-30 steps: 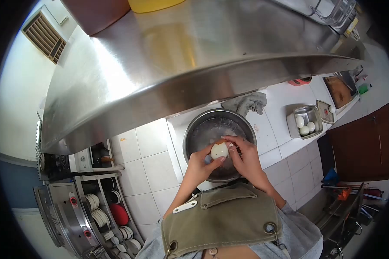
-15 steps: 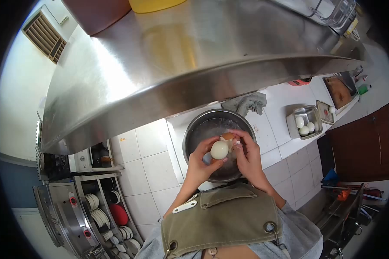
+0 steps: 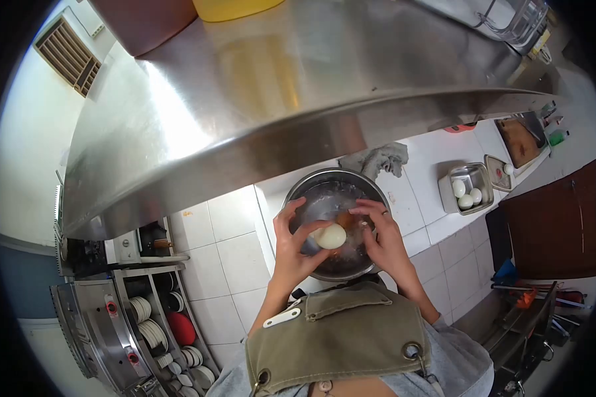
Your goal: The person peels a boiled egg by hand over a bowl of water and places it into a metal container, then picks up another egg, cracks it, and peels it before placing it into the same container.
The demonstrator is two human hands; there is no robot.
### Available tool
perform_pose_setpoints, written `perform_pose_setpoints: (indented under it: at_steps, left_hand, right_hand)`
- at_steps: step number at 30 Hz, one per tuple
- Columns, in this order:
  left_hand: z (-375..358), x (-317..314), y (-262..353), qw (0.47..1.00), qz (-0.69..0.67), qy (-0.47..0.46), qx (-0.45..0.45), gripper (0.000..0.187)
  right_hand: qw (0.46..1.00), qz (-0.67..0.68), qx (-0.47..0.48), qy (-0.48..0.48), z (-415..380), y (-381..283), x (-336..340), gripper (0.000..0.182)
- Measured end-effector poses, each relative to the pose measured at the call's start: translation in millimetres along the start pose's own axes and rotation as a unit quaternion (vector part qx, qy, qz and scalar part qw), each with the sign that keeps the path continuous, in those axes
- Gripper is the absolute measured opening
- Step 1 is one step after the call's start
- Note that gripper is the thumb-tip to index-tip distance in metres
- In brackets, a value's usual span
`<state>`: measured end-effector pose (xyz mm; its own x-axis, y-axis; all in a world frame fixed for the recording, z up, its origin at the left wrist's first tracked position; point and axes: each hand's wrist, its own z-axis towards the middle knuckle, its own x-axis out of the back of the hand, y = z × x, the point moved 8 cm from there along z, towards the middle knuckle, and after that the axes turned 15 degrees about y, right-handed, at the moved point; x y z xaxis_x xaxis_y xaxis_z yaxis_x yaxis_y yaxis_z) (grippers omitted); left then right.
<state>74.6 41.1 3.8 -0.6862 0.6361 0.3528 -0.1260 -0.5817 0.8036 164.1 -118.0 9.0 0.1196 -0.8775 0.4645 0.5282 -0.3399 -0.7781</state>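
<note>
Over a round metal bowl [image 3: 291,206], my left hand [image 3: 293,243] pinches a smooth white peeled egg [image 3: 331,236] between thumb and fingertips. My right hand [image 3: 385,238] hovers just to the right with thumb and fingers apart, holding nothing I can see. Between the two hands, orange-brown eggshell [image 3: 344,219] shows blurred in the bowl. Water and bits of shell seem to lie inside, but the detail is smeared.
A steel shelf [image 3: 351,73] juts out above the bowl. Beyond the bowl lies a grey cloth [image 3: 384,159]. To the right, a metal container [image 3: 478,173] holds several peeled eggs, near a cutting board [image 3: 518,140]. Stacked plates [image 3: 153,335] fill a rack at lower left.
My hands have moved apart. The brown eggshell has left my right hand's fingers and dropped toward the bowl. The egg stays in my left hand, slightly lower.
</note>
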Motion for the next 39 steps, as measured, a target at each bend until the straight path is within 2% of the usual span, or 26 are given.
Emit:
perform_pose_setpoints:
  at_steps: [4, 6, 10, 12, 13, 15, 16, 18, 19, 21, 22, 24, 25, 27, 28, 30, 31, 33, 34, 36, 39]
  left_hand:
    - [3, -2, 5, 0.994, 0.095, -0.015, -0.052, 0.045]
    - [-1, -9, -3, 0.994, 0.089, -0.043, -0.055, 0.047]
    - [-3, -14, -8, 0.995, 0.051, -0.089, 0.012, 0.046]
    - [-1, -15, -7, 0.996, 0.001, -0.084, 0.026, 0.048]
    - [-1, -16, -8, 0.996, 0.001, -0.083, 0.027, 0.048]
    - [-1, -20, -14, 0.990, -0.095, -0.091, 0.057, 0.046]
    - [-2, -20, -18, 0.990, -0.096, -0.091, 0.057, 0.046]
    - [-15, -33, -34, 0.953, -0.160, -0.187, 0.177, 0.045]
    - [-14, -32, -33, 0.953, -0.160, -0.187, 0.177, 0.045]
    - [-26, -40, -40, 0.869, -0.260, -0.223, 0.358, 0.039]
    - [-25, -39, -37, 0.869, -0.260, -0.223, 0.357, 0.039]
    - [-21, -34, -39, 0.873, -0.253, -0.191, 0.370, 0.035]
    - [-23, -34, -45, 0.873, -0.253, -0.192, 0.369, 0.035]
    - [-28, -35, -59, 0.838, -0.329, -0.167, 0.401, 0.042]
    - [-29, -35, -61, 0.838, -0.329, -0.167, 0.401, 0.042]
    - [-28, -33, -61, 0.837, -0.325, -0.172, 0.406, 0.043]
    - [-27, -32, -60, 0.837, -0.325, -0.170, 0.407, 0.043]
    - [-28, -34, -58, 0.844, -0.294, -0.183, 0.409, 0.043]
    - [-28, -36, -57, 0.844, -0.295, -0.184, 0.408, 0.043]
    - [-29, -41, -51, 0.814, -0.349, -0.184, 0.425, 0.046]
    - [-30, -50, -47, 0.798, -0.374, -0.193, 0.432, 0.053]
  right_hand:
    - [0.995, 0.036, -0.052, -0.078, -1, 8, -11, 0.034]
    - [0.960, -0.125, -0.160, -0.195, -11, 32, -24, 0.036]
    - [0.922, -0.223, -0.201, -0.243, -8, 25, -23, 0.039]
    - [0.985, -0.092, -0.055, -0.136, 0, 8, -19, 0.034]
    - [0.985, -0.093, -0.054, -0.136, 0, 12, -20, 0.034]
    - [0.973, 0.139, -0.124, -0.134, 0, 14, -24, 0.039]
    - [0.973, 0.138, -0.124, -0.133, 1, 13, -22, 0.039]
    - [0.934, 0.260, -0.163, -0.181, -1, 6, -27, 0.044]
    - [0.934, 0.260, -0.163, -0.181, 0, 7, -27, 0.044]
    - [0.944, 0.229, -0.165, -0.169, 1, 14, -26, 0.045]
    - [0.945, 0.229, -0.165, -0.168, 2, 14, -26, 0.045]
    - [0.987, 0.083, -0.060, -0.127, 8, 9, -17, 0.047]
    - [0.987, 0.083, -0.060, -0.125, 8, 10, -18, 0.047]
    - [0.972, -0.101, -0.116, -0.176, -3, 32, -26, 0.051]
    - [0.972, -0.100, -0.116, -0.176, -5, 31, -26, 0.051]
    - [0.972, -0.184, 0.090, -0.113, -2, 1, -22, 0.051]
    - [0.972, -0.184, 0.091, -0.115, -1, -1, -23, 0.051]
    - [0.991, 0.058, -0.026, -0.119, 4, -2, -24, 0.053]
    - [0.991, 0.057, -0.027, -0.118, 7, -1, -23, 0.053]
    - [0.947, 0.228, -0.126, -0.188, 4, 0, -32, 0.053]
    - [0.935, 0.249, -0.128, -0.216, 3, 2, -37, 0.052]
